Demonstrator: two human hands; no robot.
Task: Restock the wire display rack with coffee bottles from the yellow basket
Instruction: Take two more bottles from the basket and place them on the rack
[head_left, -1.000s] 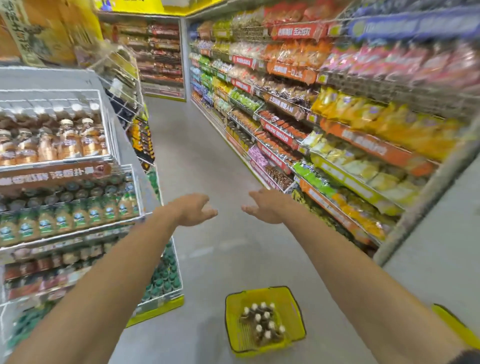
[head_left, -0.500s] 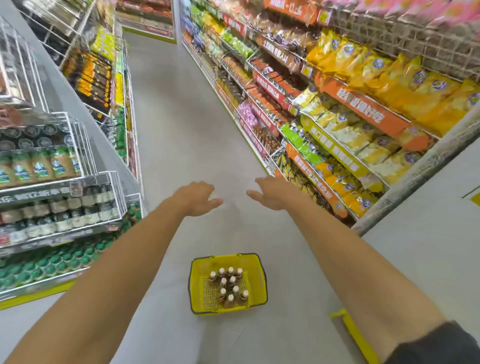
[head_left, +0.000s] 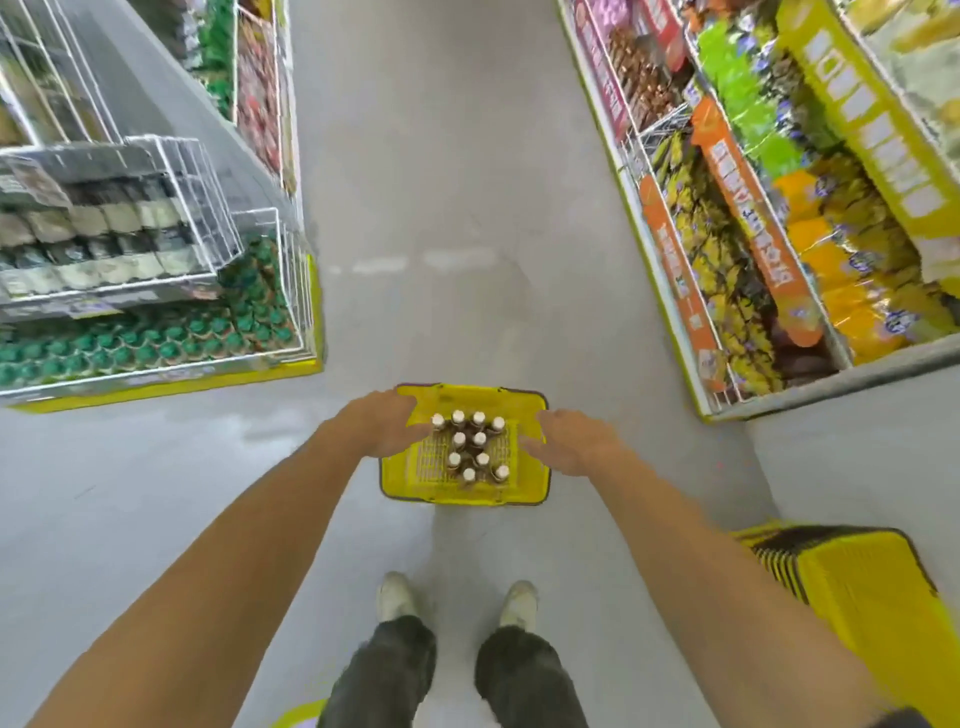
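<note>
So both hands hover open and empty, left hand (head_left: 387, 428) and right hand (head_left: 569, 441) flanking the yellow basket (head_left: 467, 400) on the floor, mid-frame. Its coffee bottles (head_left: 470, 447) stand crowded, so a sloppy grab could topple neighbours.

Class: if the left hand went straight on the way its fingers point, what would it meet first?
The left hand would probably meet the nearest coffee bottle in the yellow basket; depth is unclear.
</note>
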